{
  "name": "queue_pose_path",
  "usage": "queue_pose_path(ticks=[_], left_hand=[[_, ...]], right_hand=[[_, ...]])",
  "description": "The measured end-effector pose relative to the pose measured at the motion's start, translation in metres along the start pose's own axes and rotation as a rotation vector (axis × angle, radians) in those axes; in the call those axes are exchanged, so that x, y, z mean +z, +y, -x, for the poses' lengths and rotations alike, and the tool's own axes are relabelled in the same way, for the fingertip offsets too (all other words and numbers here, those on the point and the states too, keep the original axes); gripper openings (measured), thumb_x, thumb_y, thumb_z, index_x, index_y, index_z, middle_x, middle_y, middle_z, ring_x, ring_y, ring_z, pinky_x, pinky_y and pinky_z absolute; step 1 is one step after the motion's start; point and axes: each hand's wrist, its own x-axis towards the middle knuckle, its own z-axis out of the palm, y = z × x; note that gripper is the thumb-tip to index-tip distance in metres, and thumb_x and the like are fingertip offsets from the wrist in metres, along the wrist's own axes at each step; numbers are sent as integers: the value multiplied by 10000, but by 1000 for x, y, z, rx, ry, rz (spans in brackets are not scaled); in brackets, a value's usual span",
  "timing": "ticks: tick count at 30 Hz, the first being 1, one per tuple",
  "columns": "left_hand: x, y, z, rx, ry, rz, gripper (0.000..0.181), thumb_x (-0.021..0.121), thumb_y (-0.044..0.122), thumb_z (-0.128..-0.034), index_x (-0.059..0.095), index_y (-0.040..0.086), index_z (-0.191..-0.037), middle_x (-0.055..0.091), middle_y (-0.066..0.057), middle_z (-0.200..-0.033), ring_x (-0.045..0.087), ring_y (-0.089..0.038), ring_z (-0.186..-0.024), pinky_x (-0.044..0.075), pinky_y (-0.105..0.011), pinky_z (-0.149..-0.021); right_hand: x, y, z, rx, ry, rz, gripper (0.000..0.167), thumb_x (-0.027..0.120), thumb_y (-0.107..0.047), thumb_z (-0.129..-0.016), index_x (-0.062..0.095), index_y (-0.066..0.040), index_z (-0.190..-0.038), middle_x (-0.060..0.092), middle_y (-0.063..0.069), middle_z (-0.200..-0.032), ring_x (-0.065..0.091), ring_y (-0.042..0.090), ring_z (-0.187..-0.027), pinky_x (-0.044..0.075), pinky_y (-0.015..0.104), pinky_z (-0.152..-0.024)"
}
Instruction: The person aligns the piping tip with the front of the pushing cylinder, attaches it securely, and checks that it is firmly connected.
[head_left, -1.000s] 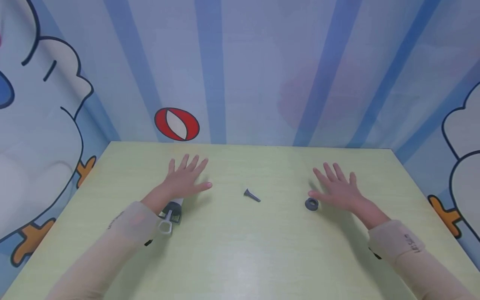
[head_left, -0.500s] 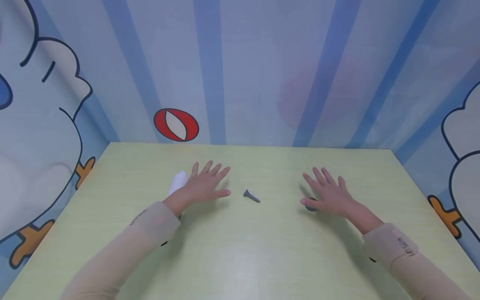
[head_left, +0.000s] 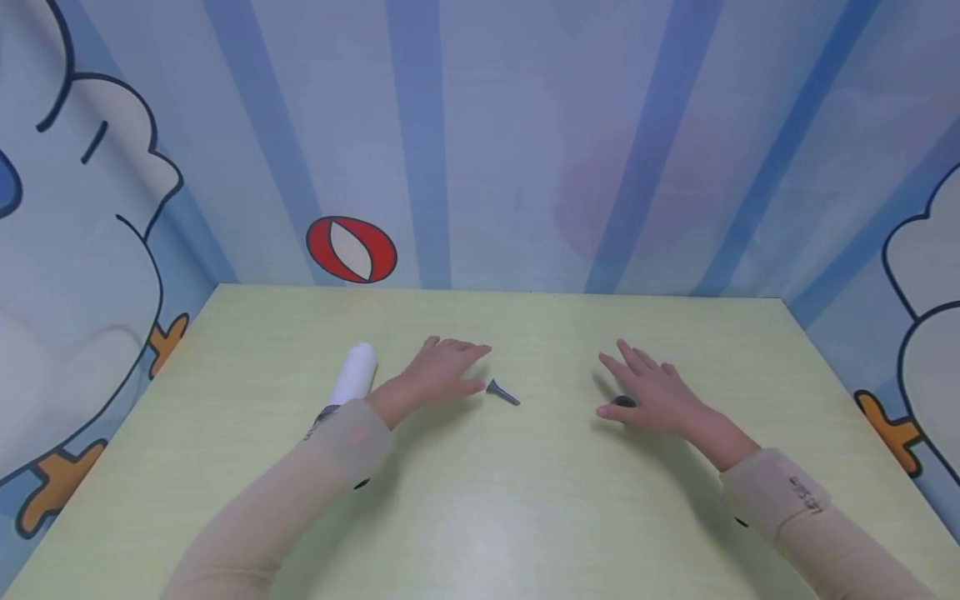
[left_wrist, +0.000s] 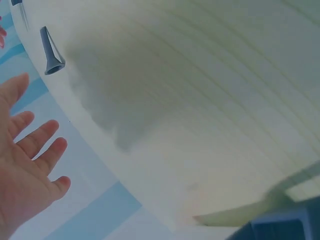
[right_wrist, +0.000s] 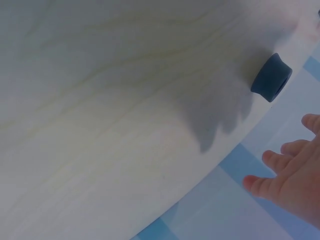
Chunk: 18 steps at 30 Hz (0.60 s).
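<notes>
A small grey cone-shaped nozzle with a flared end [head_left: 502, 392] lies on the table. My left hand [head_left: 438, 372] hovers just left of it, thumb tip close to the flared end, holding nothing. In the left wrist view, the nozzle [left_wrist: 51, 52] lies apart from the spread fingers of my left hand [left_wrist: 27, 162]. Over a dark round ring-like piece [head_left: 624, 402] is my right hand [head_left: 651, 395], its thumb partly covering the piece. The right wrist view shows this dark piece [right_wrist: 271, 78], flared at its edges, apart from the fingers of my right hand [right_wrist: 295, 172].
A white tube [head_left: 355, 372] with a dark end lies left of my left forearm, which hides its near part. The pale wooden table [head_left: 510, 508] meets a blue striped backdrop [head_left: 510, 150] along its far edge.
My left hand has moved right, away from above the white tube and up to the nozzle, uncovering the tube. My right hand has shifted slightly left over the dark ring-like piece.
</notes>
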Motion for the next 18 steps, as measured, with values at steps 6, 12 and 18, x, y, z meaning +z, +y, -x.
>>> queue_pose_path(ticks=[6, 12, 18], left_hand=[[6, 4, -10, 2, -3, 11, 418, 554, 303, -848, 512, 168, -1242, 612, -26, -1126, 553, -190, -1041, 361, -417, -900], [13, 6, -17, -19, -28, 64, 354, 582, 268, -836, 568, 165, -1175, 653, -6, -1004, 589, -148, -925, 411, -351, -845], [16, 8, -19, -16, -27, 98, 325, 578, 229, -840, 582, 145, -1154, 655, -11, -980, 591, -144, -901, 434, -323, -809]], right_hand=[[2, 1, 0, -35, 10, -9, 823, 529, -572, -775, 261, -101, -1393, 147, 233, -1445, 305, 439, -1237, 255, 619, -925], [4, 1, 0, -49, 31, -36, 777, 617, -477, -755, 330, -81, -1359, 238, 251, -1409, 399, 464, -1155, 311, 573, -918], [6, 0, 1, -37, 37, -31, 744, 651, -433, -739, 382, -65, -1327, 328, 248, -1363, 397, 433, -1173, 356, 538, -897]])
